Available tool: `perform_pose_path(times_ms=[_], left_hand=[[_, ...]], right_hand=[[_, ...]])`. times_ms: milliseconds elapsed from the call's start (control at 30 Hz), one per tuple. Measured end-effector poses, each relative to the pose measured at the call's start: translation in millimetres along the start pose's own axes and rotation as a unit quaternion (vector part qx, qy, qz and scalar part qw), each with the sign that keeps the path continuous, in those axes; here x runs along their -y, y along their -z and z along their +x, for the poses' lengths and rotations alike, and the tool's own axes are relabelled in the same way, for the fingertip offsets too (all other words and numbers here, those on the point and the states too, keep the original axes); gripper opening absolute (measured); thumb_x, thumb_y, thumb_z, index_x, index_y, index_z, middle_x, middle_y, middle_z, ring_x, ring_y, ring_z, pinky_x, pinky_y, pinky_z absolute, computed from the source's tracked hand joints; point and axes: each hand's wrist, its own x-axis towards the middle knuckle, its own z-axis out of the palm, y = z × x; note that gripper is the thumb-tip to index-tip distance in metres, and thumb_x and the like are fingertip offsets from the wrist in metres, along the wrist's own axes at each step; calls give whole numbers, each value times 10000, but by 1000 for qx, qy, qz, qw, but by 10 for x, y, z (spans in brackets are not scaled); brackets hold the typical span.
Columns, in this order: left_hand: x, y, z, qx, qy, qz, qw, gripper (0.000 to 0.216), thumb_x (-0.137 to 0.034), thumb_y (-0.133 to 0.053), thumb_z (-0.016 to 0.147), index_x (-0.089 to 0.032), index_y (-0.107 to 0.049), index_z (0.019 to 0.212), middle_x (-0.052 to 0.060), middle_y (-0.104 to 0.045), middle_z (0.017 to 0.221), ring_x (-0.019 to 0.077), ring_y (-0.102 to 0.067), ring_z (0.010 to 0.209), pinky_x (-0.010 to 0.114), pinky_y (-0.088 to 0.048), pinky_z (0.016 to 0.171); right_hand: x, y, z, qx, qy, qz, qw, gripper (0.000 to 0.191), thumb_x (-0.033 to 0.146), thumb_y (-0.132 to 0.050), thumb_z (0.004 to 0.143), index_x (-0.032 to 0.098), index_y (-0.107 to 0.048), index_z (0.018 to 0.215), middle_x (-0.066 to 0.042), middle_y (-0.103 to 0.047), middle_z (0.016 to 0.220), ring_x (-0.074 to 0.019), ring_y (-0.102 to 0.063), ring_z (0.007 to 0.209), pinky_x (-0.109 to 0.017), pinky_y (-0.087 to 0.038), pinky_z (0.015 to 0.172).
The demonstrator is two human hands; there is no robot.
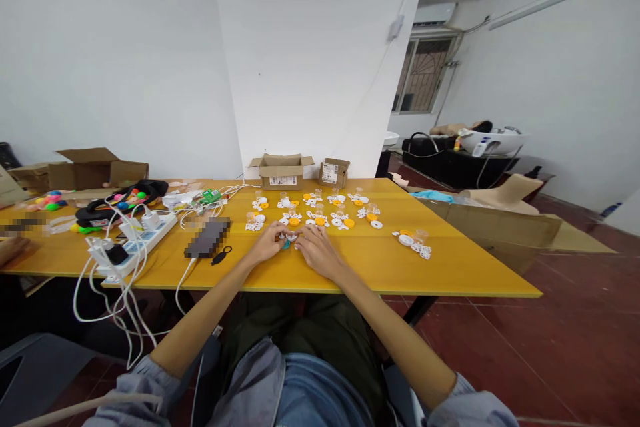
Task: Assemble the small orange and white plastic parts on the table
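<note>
My left hand [267, 245] and my right hand [320, 252] meet over the yellow table, fingers bent inward. Between their fingertips is a small teal-and-white plastic piece [287, 244], partly covered by the fingers. Both hands appear closed on it, though its exact kind is too small to make out. Just beyond the hands lie small groups of parts, each with white cut-out pieces [255, 227], orange round caps [349, 222], white discs [377, 224] and clear cups. Apart from these, to the right, sits another such group with a white ring [406, 239].
An open cardboard box [281, 173] and a smaller carton [334, 173] stand against the wall. Left of my hands are a dark phone-like device [207, 238], a black cap with a loop [221, 255] and a white power strip [137, 247] with tangled cables. Another person's hand [13, 249] shows far left.
</note>
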Motion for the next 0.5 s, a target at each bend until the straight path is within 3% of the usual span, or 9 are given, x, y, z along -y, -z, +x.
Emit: perform_pose_path(times_ms=[500], left_hand=[[16, -25, 4, 6, 11, -12, 1000, 298, -10, -536, 743, -195, -727, 879, 36, -642, 990, 153, -622, 902, 287, -536, 845]], right_hand=[[-21, 0, -7, -30, -67, -55, 996, 296, 47, -451, 895, 213, -675, 994, -120, -655, 1113, -276, -508, 1079, -406, -362, 899]])
